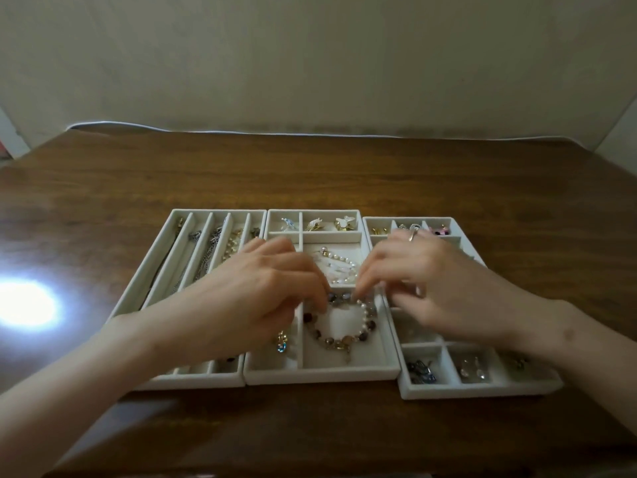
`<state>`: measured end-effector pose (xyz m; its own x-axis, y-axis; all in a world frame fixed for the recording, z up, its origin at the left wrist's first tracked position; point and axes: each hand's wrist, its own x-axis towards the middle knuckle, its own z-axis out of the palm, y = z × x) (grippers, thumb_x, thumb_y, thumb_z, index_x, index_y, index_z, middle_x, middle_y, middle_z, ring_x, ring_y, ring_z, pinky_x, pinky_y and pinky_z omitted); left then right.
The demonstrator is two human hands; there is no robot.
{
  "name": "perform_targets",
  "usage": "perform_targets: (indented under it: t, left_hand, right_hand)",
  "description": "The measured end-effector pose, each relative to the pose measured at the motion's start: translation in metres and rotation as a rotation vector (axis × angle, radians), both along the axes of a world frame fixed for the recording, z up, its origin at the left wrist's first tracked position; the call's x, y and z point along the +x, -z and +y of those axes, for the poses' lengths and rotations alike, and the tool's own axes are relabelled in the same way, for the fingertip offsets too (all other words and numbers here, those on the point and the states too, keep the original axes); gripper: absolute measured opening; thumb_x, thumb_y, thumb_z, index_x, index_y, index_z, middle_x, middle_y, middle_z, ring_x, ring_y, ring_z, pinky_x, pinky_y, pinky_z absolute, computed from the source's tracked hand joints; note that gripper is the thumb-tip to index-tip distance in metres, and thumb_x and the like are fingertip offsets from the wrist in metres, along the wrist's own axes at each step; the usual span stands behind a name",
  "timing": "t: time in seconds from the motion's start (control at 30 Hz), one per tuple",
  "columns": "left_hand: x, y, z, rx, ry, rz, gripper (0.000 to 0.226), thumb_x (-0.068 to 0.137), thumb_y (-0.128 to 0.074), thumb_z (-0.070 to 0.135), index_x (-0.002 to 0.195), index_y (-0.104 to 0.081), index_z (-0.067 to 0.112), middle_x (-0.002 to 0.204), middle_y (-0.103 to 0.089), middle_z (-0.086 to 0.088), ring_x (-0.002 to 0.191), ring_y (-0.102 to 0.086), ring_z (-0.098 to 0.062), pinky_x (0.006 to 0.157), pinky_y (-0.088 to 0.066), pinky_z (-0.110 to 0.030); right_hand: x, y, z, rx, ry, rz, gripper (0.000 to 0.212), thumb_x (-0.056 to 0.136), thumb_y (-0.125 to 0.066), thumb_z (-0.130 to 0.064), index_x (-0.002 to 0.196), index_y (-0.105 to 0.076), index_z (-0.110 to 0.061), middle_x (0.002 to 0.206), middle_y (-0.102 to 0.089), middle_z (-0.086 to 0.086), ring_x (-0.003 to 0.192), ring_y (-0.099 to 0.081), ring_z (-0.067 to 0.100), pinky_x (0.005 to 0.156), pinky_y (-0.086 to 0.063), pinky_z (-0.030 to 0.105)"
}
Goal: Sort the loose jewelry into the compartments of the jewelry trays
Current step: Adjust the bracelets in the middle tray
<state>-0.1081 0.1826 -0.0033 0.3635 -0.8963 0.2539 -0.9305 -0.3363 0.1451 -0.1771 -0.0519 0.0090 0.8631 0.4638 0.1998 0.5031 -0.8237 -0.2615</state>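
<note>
Two bare forearms reach in over the brown worktop (310,426). On the left, a tray (193,380) keeps chains (206,257) in long slots. The left hand (262,288) pinches the far side of the beaded bracelet (362,337), which lies in the middle tray's (320,376) near large compartment. The right hand (431,284) pinches it too. The right tray (482,389) holds earrings (422,370) in small cells.

Three trays on one table (310,174): left tray (193,380), middle tray (320,376), right tray (479,390). The left tray has five long slots. The middle tray holds three clips (287,223) (315,225) (344,223) and two bracelets: beaded bracelet (362,336), pearl bracelet (339,257). Two hands: left hand (262,288), right hand (437,284), the latter with one ring (412,235).
</note>
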Motion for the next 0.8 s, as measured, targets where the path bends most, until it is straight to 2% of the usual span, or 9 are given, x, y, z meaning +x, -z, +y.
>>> perform_targets:
  t: [0.07, 0.13, 0.23, 0.33, 0.43, 0.53, 0.6, 0.7, 0.8]
  left_hand:
    - [0.011, -0.005, 0.000, -0.114, -0.093, 0.000, 0.034, 0.082, -0.038, 0.014, 0.096, -0.065, 0.030, 0.101, -0.061, 0.015, 0.090, -0.048, -0.007, 0.081, -0.040, -0.027]
    - [0.024, -0.009, -0.002, -0.148, -0.175, -0.016, 0.038, 0.078, -0.040, 0.006, 0.094, -0.066, 0.029, 0.098, -0.062, 0.013, 0.086, -0.046, -0.011, 0.079, -0.042, -0.033]
    - [0.036, -0.015, -0.009, -0.039, -0.190, -0.023, 0.048, 0.071, -0.036, 0.005, 0.097, -0.066, 0.032, 0.105, -0.061, 0.015, 0.093, -0.046, -0.014, 0.085, -0.040, -0.039]
    - [0.039, -0.011, -0.017, 0.094, -0.111, -0.065, 0.052, 0.071, -0.040, 0.001, 0.101, -0.063, 0.036, 0.112, -0.057, 0.020, 0.097, -0.043, -0.012, 0.083, -0.034, -0.032]
    - [0.040, -0.006, -0.021, 0.184, -0.077, -0.067, 0.051, 0.074, -0.046, -0.002, 0.102, -0.061, 0.038, 0.113, -0.054, 0.022, 0.096, -0.038, -0.009, 0.079, -0.028, -0.027]
    - [0.040, -0.004, -0.022, 0.093, -0.110, -0.043, 0.034, 0.081, -0.044, 0.012, 0.096, -0.062, 0.037, 0.105, -0.054, 0.020, 0.093, -0.040, -0.009, 0.080, -0.031, -0.027]
    - [0.040, -0.006, -0.026, -0.006, -0.242, -0.041, 0.019, 0.086, -0.047, 0.027, 0.096, -0.064, 0.030, 0.094, -0.050, 0.014, 0.090, -0.043, -0.011, 0.078, -0.035, -0.027]
    - [0.038, -0.008, -0.041, 0.109, -0.440, -0.040, 0.019, 0.086, -0.055, 0.042, 0.097, -0.060, 0.028, 0.092, -0.045, 0.010, 0.091, -0.039, -0.011, 0.075, -0.036, -0.024]
    - [0.035, -0.005, -0.053, 0.187, -0.500, -0.023, 0.023, 0.084, -0.058, 0.043, 0.099, -0.061, 0.026, 0.099, -0.048, 0.005, 0.101, -0.042, -0.016, 0.073, -0.034, -0.024]
  right_hand:
    - [0.013, -0.004, -0.007, 0.125, 0.061, -0.020, 0.039, 0.082, -0.051, 0.006, 0.094, -0.071, -0.026, 0.091, -0.066, -0.009, 0.087, -0.052, 0.006, 0.076, -0.036, 0.017]
    - [0.028, -0.006, -0.012, 0.133, 0.102, -0.028, 0.045, 0.081, -0.050, 0.011, 0.095, -0.071, -0.025, 0.093, -0.066, -0.011, 0.086, -0.051, 0.007, 0.075, -0.036, 0.014]
    - [0.045, -0.007, -0.008, 0.084, 0.094, 0.008, 0.049, 0.080, -0.048, 0.014, 0.096, -0.072, -0.026, 0.096, -0.062, -0.015, 0.090, -0.047, 0.004, 0.080, -0.035, 0.017]
    - [0.053, -0.002, 0.001, -0.010, 0.030, 0.024, 0.050, 0.077, -0.049, 0.012, 0.097, -0.073, -0.027, 0.098, -0.062, -0.010, 0.091, -0.045, 0.009, 0.085, -0.032, 0.020]
    - [0.055, 0.004, 0.005, -0.147, 0.052, -0.007, 0.041, 0.082, -0.053, 0.001, 0.099, -0.072, -0.032, 0.098, -0.057, -0.008, 0.091, -0.042, 0.009, 0.086, -0.033, 0.027]
    - [0.059, 0.001, 0.007, -0.099, 0.151, -0.040, 0.024, 0.087, -0.055, -0.013, 0.094, -0.071, -0.029, 0.090, -0.055, -0.009, 0.083, -0.039, 0.005, 0.079, -0.030, 0.025]
    - [0.062, -0.002, 0.011, -0.081, 0.228, -0.015, 0.014, 0.089, -0.057, -0.025, 0.096, -0.070, -0.027, 0.087, -0.052, -0.010, 0.083, -0.041, 0.005, 0.076, -0.031, 0.023]
    - [0.067, -0.001, 0.022, -0.204, 0.298, 0.028, 0.018, 0.088, -0.060, -0.035, 0.100, -0.067, -0.024, 0.093, -0.052, -0.007, 0.090, -0.047, 0.010, 0.075, -0.035, 0.025]
    - [0.072, -0.001, 0.029, -0.219, 0.322, 0.078, 0.017, 0.087, -0.062, -0.031, 0.098, -0.067, -0.019, 0.100, -0.057, -0.003, 0.095, -0.055, 0.016, 0.072, -0.036, 0.027]
